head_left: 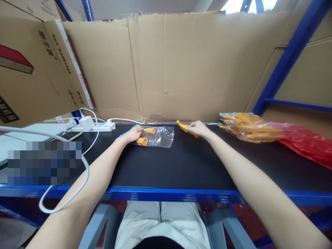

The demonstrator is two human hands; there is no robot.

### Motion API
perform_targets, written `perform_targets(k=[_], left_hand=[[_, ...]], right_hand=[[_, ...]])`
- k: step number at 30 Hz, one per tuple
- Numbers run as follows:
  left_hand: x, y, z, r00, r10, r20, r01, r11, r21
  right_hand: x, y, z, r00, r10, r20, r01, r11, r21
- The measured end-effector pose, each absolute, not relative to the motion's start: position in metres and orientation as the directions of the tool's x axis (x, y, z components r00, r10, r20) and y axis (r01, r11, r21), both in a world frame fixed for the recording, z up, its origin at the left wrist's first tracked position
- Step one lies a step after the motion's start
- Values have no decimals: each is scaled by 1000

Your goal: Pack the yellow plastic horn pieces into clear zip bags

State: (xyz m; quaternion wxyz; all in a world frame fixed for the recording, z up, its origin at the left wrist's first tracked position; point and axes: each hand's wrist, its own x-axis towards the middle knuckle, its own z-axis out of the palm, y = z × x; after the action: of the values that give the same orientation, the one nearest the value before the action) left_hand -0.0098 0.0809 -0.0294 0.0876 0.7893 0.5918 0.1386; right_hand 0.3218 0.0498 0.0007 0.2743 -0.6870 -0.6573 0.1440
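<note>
A clear plastic bag (160, 137) lies on the black table mat (181, 162) with two orange plastic pieces (146, 135) inside near its left end. My left hand (132, 135) rests on that left end, fingers closed down on the bag and the pieces. To the right, my right hand (198, 128) is closed around another orange plastic piece (182, 126), whose tip sticks out to the left just beyond the bag's right edge.
A stack of bagged orange toys (246, 127) lies at the right on a red plastic bag (308, 145). A white power strip (95, 127) with cables sits at the back left. Cardboard sheets (166, 69) wall the back; blue shelf posts (287, 58) stand right.
</note>
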Motion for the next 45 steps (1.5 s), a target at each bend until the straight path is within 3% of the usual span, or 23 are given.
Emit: perform_targets(k=[2, 5, 12, 15, 26, 34, 37, 39, 41, 43, 45], left_hand=[[-10, 82, -30, 265, 957, 119, 909, -289, 302], [-11, 83, -31, 267, 955, 127, 907, -294, 302], [-12, 84, -32, 271, 955, 119, 897, -296, 330], [-12, 85, -33, 273, 954, 123, 895, -298, 331], [-9, 80, -29, 242, 961, 134, 902, -274, 333], [-8, 78, -27, 250, 960, 128, 904, -278, 323], [-8, 78, -27, 256, 959, 125, 909, -283, 306], [-8, 78, -27, 253, 959, 126, 910, -280, 305], [-7, 77, -27, 250, 959, 132, 909, -279, 310], [-8, 77, -27, 248, 959, 138, 907, -280, 314], [-8, 78, -27, 247, 959, 136, 906, -278, 319]], right_hand=[[320, 49, 3, 93, 988, 122, 670, 29, -742], [316, 47, 6, 69, 994, 86, 472, 44, -881], [308, 41, 7, -159, 979, 128, 195, 158, -968], [302, 38, 7, -253, 962, 104, 106, 134, -985], [278, 21, 4, -510, 858, -55, 7, -59, -998], [290, 26, 10, -529, 837, -137, 23, -148, -989], [287, 31, 5, -406, 894, -189, 167, -131, -977], [284, 33, -1, -245, 964, -101, 418, 11, -908], [282, 34, -6, -188, 974, 125, 699, 222, -680], [280, 33, -8, -270, 909, 319, 840, 384, -384], [279, 30, -7, -369, 853, 369, 863, 462, -204]])
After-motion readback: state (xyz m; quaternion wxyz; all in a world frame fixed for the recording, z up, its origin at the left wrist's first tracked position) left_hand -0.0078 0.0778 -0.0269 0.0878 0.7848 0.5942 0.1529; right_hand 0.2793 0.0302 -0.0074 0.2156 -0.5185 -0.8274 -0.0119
